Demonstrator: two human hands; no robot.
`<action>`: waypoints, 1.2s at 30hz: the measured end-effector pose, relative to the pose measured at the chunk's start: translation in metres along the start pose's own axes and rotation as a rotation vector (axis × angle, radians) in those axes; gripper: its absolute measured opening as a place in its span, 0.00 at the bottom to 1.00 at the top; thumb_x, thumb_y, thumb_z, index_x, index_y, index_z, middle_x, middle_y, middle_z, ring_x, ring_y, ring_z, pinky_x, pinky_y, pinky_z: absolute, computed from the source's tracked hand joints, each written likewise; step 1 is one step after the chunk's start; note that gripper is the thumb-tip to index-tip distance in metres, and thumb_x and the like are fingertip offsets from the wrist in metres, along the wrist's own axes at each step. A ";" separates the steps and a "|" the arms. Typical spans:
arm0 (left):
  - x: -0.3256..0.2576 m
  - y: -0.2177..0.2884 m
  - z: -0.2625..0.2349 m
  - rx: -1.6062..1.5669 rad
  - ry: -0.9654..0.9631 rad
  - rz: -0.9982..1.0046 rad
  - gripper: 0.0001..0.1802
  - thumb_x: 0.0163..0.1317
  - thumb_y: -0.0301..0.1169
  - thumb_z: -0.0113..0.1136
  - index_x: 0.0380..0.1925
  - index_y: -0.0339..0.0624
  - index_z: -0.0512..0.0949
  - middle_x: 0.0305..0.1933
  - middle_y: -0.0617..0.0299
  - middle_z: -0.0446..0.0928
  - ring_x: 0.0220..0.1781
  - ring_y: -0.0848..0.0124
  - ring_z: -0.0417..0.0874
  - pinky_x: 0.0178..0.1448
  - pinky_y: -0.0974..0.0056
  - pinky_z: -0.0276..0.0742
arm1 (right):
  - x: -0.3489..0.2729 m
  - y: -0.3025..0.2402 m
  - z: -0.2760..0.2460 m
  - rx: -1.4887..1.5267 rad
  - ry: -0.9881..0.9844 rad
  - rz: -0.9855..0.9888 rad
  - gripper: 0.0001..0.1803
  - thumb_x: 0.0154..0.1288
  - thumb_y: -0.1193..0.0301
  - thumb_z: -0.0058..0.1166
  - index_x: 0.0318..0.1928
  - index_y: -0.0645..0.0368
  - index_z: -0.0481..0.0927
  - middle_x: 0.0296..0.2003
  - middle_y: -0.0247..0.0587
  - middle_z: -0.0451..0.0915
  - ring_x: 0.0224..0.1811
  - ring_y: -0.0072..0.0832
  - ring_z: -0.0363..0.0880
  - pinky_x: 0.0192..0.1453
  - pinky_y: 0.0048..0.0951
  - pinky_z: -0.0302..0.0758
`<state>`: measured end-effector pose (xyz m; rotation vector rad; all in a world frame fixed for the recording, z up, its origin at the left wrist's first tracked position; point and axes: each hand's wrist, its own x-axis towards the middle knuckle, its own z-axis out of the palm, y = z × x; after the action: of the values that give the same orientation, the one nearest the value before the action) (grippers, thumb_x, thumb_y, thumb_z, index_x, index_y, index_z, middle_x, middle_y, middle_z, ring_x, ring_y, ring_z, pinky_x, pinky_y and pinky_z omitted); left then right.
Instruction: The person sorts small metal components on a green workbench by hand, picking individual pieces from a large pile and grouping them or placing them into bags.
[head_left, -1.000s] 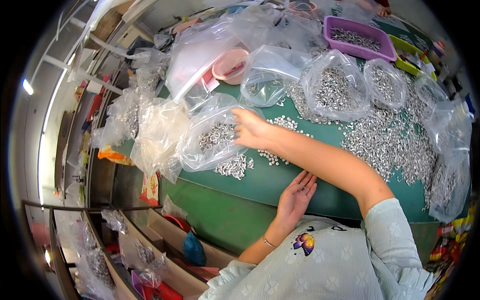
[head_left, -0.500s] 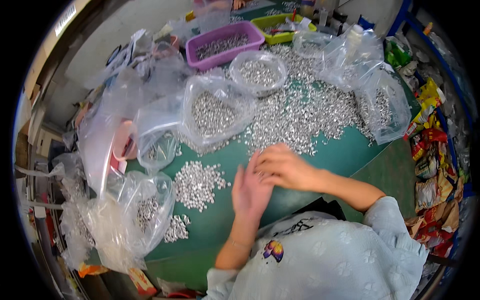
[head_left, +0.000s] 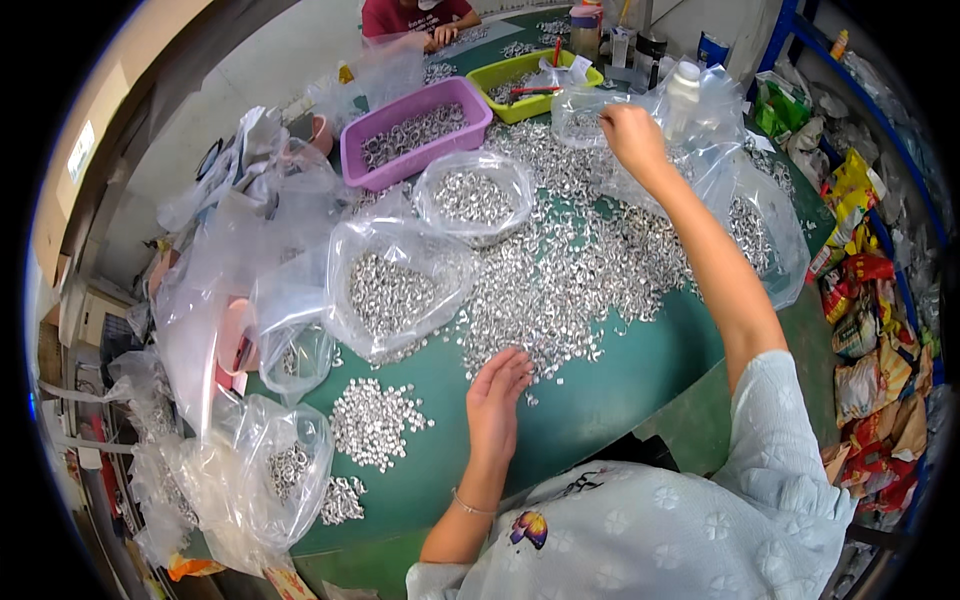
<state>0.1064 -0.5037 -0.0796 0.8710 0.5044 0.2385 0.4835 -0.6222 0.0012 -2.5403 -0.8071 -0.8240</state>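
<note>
- Head view, right hand point(head_left: 632, 138): stretched out to the far side of the table point(head_left: 610, 415), fingers bent in toward the thumb; I cannot tell whether they pinch a piece.
- It is at a small clear bag point(head_left: 572, 118); whether it touches the bag cannot be told.
- Head view, left hand point(head_left: 494, 395): near the body, fingers loosely extended and slightly curved, palm turned inward; its grip is relaxed, and any tiny piece in the palm cannot be made out.
- The loose metal pieces point(head_left: 560, 285) spread across the middle of the green table, their near edge just beside the left fingertips.
- Left of that spread, 2 clear bags of metal parts stand together: a round bag point(head_left: 430, 192) and, nearer the person, a larger bag point(head_left: 452, 278).
- Behind them sit a purple tub point(head_left: 440, 152) and a yellow-green tray point(head_left: 520, 111), both holding metal parts.
- A heap of small silvery bits point(head_left: 375, 425) lies left of the left hand.
- At the far end, a person in a dark red top point(head_left: 385, 20) has a hand on the table.
</note>
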 end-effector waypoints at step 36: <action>0.046 -0.058 0.007 1.648 -0.077 0.744 0.35 0.58 0.36 0.65 0.63 0.36 0.65 0.71 0.38 0.52 0.70 0.28 0.48 0.69 0.32 0.52 | -0.172 -0.061 0.038 0.004 -0.285 -0.402 0.21 0.65 0.64 0.53 0.58 0.48 0.74 0.61 0.38 0.70 0.68 0.40 0.63 0.69 0.52 0.59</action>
<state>0.1493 -0.5268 -0.1360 2.6729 0.1865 0.4584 0.3474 -0.6274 -0.1255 -2.5626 -1.4406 -0.5705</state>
